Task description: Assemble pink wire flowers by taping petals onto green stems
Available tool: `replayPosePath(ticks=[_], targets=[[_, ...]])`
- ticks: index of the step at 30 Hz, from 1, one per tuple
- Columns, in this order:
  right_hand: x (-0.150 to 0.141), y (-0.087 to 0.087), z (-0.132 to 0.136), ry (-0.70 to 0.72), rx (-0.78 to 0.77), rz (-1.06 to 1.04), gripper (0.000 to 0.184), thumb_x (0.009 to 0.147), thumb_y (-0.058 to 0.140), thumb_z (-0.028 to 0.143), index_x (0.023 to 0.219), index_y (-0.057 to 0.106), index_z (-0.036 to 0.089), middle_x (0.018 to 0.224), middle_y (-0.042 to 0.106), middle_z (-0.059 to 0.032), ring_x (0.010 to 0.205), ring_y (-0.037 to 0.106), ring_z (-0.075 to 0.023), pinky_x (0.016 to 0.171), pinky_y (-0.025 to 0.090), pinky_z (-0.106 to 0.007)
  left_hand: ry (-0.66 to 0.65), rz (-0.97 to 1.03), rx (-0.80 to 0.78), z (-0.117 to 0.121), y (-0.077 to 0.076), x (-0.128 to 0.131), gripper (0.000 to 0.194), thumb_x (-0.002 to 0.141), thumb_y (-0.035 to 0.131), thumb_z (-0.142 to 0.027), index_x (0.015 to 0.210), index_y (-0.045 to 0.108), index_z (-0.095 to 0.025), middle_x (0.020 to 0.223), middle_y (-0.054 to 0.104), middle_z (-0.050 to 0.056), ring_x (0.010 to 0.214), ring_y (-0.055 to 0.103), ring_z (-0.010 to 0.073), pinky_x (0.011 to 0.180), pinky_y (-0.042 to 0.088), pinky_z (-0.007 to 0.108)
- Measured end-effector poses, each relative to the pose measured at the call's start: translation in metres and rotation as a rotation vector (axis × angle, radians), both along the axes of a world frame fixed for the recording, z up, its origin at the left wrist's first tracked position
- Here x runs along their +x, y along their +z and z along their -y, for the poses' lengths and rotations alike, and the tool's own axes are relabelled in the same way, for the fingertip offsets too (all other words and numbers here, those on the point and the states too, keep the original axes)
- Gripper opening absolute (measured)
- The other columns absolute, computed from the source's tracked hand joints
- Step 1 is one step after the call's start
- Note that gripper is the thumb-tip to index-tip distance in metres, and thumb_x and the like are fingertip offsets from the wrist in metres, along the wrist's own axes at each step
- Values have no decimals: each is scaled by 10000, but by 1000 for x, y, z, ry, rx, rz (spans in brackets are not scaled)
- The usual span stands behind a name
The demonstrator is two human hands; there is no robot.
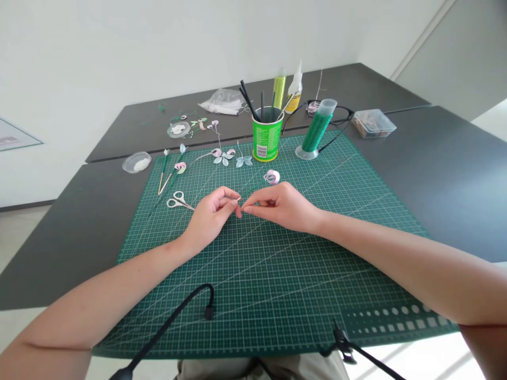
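Observation:
Above the middle of the green cutting mat, my two hands meet fingertip to fingertip. My left hand is closed in a pinch, and the pale end of a thin stick or wire shows between its thumb and finger. My right hand also pinches, right beside it; whatever its fingertips hold is too small to make out. Just beyond the right knuckles lies a pink and white flower piece. White-handled scissors rest left of my left hand, their tips partly hidden by it.
A green cup with dark sticks and a green thread spool stand behind my hands. Stemmed flower pieces and blue petals lie left. Behind are a glue bottle and a clear box.

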State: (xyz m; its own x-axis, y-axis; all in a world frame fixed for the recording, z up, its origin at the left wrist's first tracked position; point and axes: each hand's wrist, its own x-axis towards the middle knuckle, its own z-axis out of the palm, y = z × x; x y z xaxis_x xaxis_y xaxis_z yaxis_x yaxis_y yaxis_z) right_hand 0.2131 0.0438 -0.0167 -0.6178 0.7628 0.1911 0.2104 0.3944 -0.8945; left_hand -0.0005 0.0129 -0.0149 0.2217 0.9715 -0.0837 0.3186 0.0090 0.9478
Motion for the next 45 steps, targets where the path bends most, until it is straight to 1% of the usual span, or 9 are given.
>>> replayPosePath(ticks=[4, 8, 13, 18, 23, 28, 31, 38, 45], targets=[[7, 16, 2, 40, -90, -101, 261, 946, 742, 396, 834, 859, 191, 577, 577, 18, 516, 318, -70, 487, 236, -266, -123, -181, 53, 5, 3, -1, 182, 997, 576, -364, 899, 609, -215, 741, 732, -10, 517, 472, 121, 535, 342, 274], [9, 26, 2, -17, -176, -249, 184, 893, 795, 368, 854, 882, 211, 667, 715, -17, 546, 447, -94, 491, 329, -259, -212, -311, 89, 15, 5, 3, 127, 990, 541, -268, 895, 614, -229, 721, 740, -35, 543, 546, 134, 558, 388, 269], [7, 22, -3, -173, -158, -288, 114, 862, 817, 318, 854, 889, 230, 822, 811, -43, 750, 668, -168, 636, 511, -291, -277, -331, 104, 21, 7, 7, 128, 963, 537, -212, 852, 595, -237, 698, 749, -39, 570, 625, 152, 570, 429, 272], [6, 13, -9, -227, -194, -302, 123, 862, 819, 323, 851, 884, 219, 839, 810, -44, 822, 709, -176, 705, 540, -301, -304, -332, 116, 23, 9, 6, 110, 971, 544, -207, 883, 604, -236, 729, 772, -30, 601, 677, 155, 572, 457, 263], [7, 6, -17, -199, -299, -264, 117, 853, 820, 298, 843, 878, 197, 679, 701, -14, 732, 629, -133, 624, 448, -271, -290, -416, 373, 34, 13, 5, 118, 989, 544, -181, 912, 623, -221, 784, 784, -34, 494, 544, 104, 546, 420, 254], [9, -2, -26, -126, -390, -155, 198, 855, 813, 353, 895, 874, 169, 549, 540, 39, 532, 369, -72, 503, 260, -274, -262, -426, 564, 38, 15, 5, 116, 994, 565, -152, 948, 652, -213, 806, 797, -27, 594, 607, 125, 606, 465, 256], [8, -5, -27, -116, -389, -126, 228, 848, 820, 385, 899, 873, 169, 530, 512, 46, 522, 337, -68, 492, 238, -270, -229, -399, 588, 38, 17, 4, 117, 1001, 569, -153, 959, 661, -212, 813, 809, -18, 637, 646, 138, 614, 481, 265], [7, -7, -27, -120, -355, -199, 161, 834, 840, 320, 843, 874, 163, 579, 608, 4, 649, 552, -114, 560, 380, -262, -123, -354, 598, 38, 18, 3, 105, 1004, 590, -161, 969, 679, -203, 831, 821, 2, 637, 635, 144, 620, 483, 290], [9, -14, -33, -87, -290, -164, 164, 837, 843, 391, 840, 883, 231, 932, 837, -61, 906, 748, -188, 842, 581, -333, -156, -349, 643, 37, 17, 4, 98, 981, 648, -149, 951, 718, -210, 833, 827, -13, 639, 608, 143, 643, 491, 290]])
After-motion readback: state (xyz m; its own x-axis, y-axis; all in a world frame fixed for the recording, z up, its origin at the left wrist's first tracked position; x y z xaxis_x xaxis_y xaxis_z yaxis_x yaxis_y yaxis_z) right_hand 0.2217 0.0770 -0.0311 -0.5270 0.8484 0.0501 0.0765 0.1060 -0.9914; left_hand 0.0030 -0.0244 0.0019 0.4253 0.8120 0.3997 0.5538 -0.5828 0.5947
